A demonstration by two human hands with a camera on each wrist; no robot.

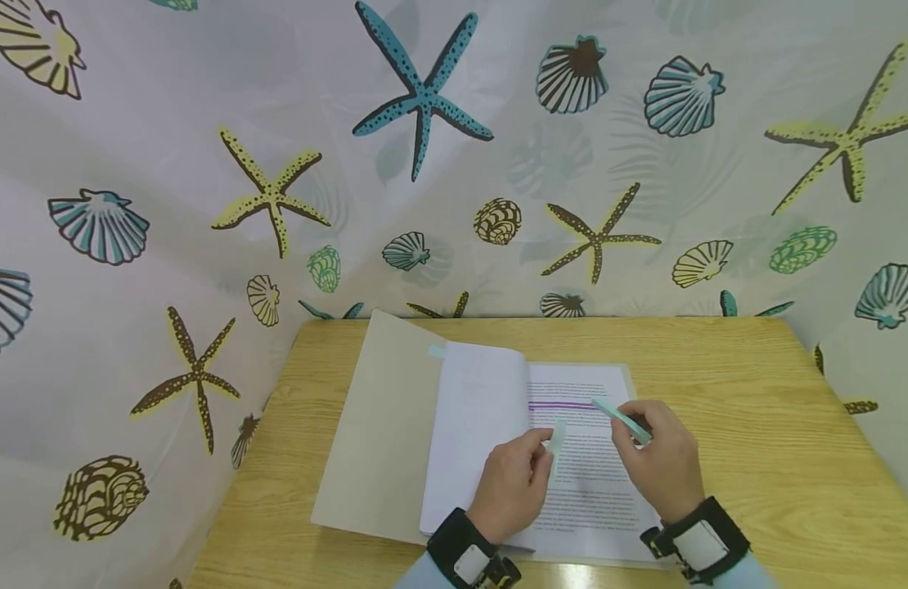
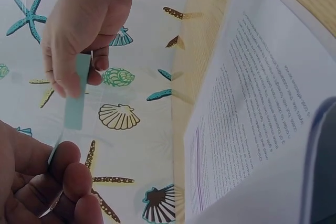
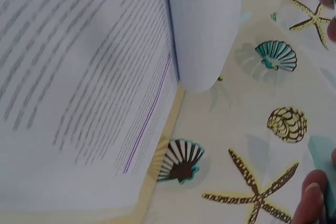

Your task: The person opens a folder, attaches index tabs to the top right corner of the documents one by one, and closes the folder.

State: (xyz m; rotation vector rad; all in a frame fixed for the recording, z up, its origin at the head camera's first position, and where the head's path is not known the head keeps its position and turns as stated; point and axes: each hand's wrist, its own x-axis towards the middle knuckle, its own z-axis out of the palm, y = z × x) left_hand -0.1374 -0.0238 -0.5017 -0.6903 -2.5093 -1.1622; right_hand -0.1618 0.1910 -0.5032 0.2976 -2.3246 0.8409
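Observation:
An open booklet (image 1: 579,499) of printed pages lies on the table, with purple lines (image 1: 560,405) drawn under text near the top of its right page. Over that page my left hand (image 1: 513,483) pinches a thin, translucent mint strip (image 1: 559,442), like a sticky tab, between thumb and fingers. My right hand (image 1: 663,458) grips a flat mint-green piece (image 1: 622,420), which looks like a pad of sticky tabs. In the left wrist view the pad (image 2: 77,103) hangs from the right hand (image 2: 86,24), close above the left fingers (image 2: 65,156). Both hands are raised off the paper.
A mint tab (image 1: 436,352) sticks out at the top of the turned pages (image 1: 476,425). The beige cover (image 1: 380,442) lies folded out to the left. Around the wooden table (image 1: 778,425) hangs a cloth (image 1: 498,270) with shells and starfish.

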